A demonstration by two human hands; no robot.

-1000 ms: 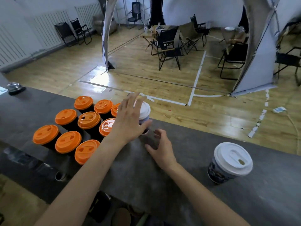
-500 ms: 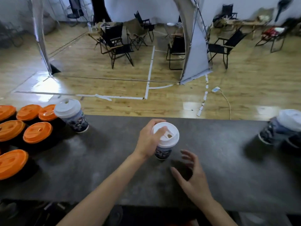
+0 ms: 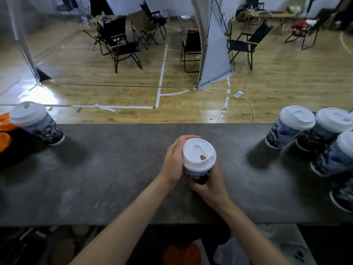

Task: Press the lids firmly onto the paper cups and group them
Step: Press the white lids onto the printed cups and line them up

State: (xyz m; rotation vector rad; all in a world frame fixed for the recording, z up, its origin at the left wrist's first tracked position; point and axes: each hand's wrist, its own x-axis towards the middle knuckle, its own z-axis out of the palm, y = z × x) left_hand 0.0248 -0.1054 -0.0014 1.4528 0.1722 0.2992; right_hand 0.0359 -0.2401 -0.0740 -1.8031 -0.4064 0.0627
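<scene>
Head view: both hands on one paper cup [image 3: 196,174], mid table [image 3: 114,169], close to the near edge. Left hand [image 3: 174,163] wraps the cup's left side, fingers curled round the back just under the lid. Right hand [image 3: 212,180] grips the lower body from the near right, fingers curled under and mostly hidden. White lid [image 3: 199,153] sits on the cup, looks level, sip hole facing the right hand. Cup base is hidden by the hands, so I can't tell if it touches the table.

Well right of the right hand: cluster of white-lidded cups [image 3: 292,125], standing close together, some cut by the frame edge. Well left of the left hand: single white-lidded cup [image 3: 36,123], upright; just beyond it, orange lids [image 3: 4,121] at the frame edge. Past the table: wooden floor [image 3: 191,111] with white tape lines [image 3: 161,73] and black folding chairs [image 3: 122,44].
</scene>
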